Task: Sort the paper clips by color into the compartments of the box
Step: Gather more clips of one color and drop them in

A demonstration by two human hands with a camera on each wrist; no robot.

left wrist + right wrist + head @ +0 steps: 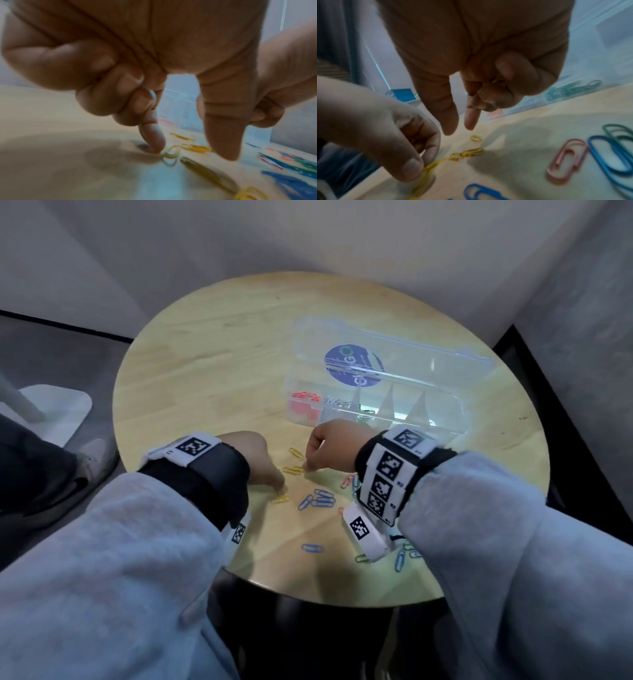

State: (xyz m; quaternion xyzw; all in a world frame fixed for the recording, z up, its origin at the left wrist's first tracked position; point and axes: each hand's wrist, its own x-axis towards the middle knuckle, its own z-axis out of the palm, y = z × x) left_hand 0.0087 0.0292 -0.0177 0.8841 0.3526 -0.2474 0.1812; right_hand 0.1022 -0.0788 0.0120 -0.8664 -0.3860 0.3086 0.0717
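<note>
My left hand (280,489) reaches down to the wooden table, its thumb and index tip pinching a yellow paper clip (426,174) that lies there. My right hand (458,128) hovers just right of it. The thumb and index point down above more yellow clips (467,153), while the curled fingers hold yellow clips (498,80) in the palm. The clear compartment box (459,419) stands open behind the hands, with red clips (305,397) in its leftmost compartment and green clips (366,410) further right.
Loose blue clips (320,498) lie near the table's front, and more sit beside my right wrist. A pink clip (565,161), a blue clip (607,155) and a green clip (618,129) lie to the right. The box lid (411,361) lies open at the back.
</note>
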